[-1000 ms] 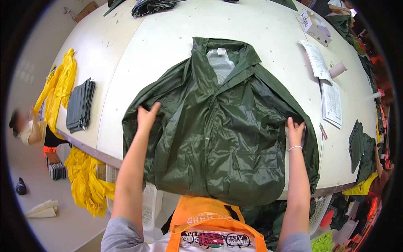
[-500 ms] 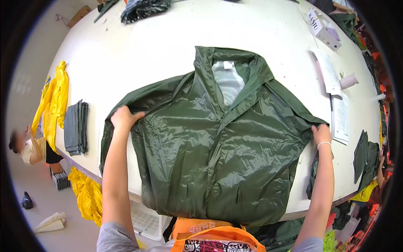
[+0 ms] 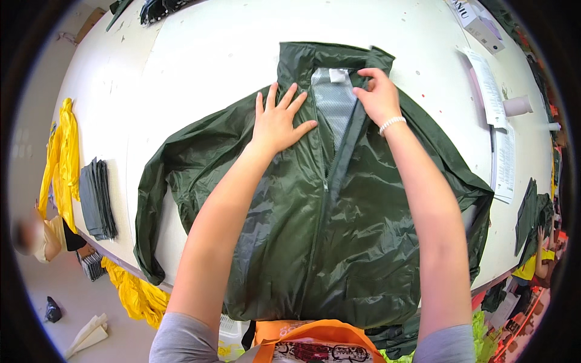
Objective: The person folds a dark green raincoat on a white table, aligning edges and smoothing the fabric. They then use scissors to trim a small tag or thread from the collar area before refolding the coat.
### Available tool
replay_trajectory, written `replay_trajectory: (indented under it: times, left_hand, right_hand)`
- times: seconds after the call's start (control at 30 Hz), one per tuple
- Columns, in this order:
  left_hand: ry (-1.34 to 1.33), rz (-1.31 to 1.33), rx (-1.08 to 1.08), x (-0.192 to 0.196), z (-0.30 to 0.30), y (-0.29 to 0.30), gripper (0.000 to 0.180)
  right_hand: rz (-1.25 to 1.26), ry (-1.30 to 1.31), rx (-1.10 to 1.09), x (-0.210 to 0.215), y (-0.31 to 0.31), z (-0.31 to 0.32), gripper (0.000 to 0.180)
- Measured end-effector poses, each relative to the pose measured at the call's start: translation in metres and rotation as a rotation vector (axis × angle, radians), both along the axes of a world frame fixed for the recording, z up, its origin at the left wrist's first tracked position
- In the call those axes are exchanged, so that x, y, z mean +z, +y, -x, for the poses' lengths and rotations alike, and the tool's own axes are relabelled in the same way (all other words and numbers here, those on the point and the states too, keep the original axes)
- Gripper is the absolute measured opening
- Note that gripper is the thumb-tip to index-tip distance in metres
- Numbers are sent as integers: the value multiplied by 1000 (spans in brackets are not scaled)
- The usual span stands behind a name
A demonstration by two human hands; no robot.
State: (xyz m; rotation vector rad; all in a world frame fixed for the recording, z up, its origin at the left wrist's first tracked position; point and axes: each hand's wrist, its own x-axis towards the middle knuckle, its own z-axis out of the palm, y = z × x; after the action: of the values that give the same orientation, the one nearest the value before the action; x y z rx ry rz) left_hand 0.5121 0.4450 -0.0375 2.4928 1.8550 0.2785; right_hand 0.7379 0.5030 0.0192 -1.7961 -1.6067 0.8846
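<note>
A shiny dark green rain jacket (image 3: 272, 212) lies spread front up, its sleeves out to both sides. The front is partly unzipped at the neck, showing a pale mesh lining (image 3: 334, 109) and a white label (image 3: 338, 75). My left hand (image 3: 278, 121) lies flat on the jacket's left chest below the collar, fingers spread. At the right edge of the neck opening, my right hand (image 3: 381, 97) pinches the front edge of the jacket near the collar. The zipper slider (image 3: 325, 185) sits at the bottom of the opening.
On the white table (image 3: 212, 66), a stack of folded dark garments (image 3: 98, 199) and yellow garments (image 3: 63, 157) lie at the left. Paper sheets (image 3: 503, 163), a pale roll (image 3: 517, 106) and a white box (image 3: 481, 27) are at the right. Other people (image 3: 541, 266) are at the table's sides.
Both hands have left the sleeves and moved inward and up to the neck opening. The left flattened on the chest; the right took hold of the opening's edge, and the front flap shifted, showing the zipper.
</note>
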Motion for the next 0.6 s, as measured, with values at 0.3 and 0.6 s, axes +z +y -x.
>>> replay_trajectory:
  times: [0.3, 0.6]
  left_hand:
    - [-27, -104, -1, -26, 6, 5, 72]
    - [-141, -105, -3, -29, 9, 5, 57]
  right_hand:
    - [-466, -776, 842, -15, -124, 54, 23]
    - [-445, -644, 1086, -28, -134, 31, 8]
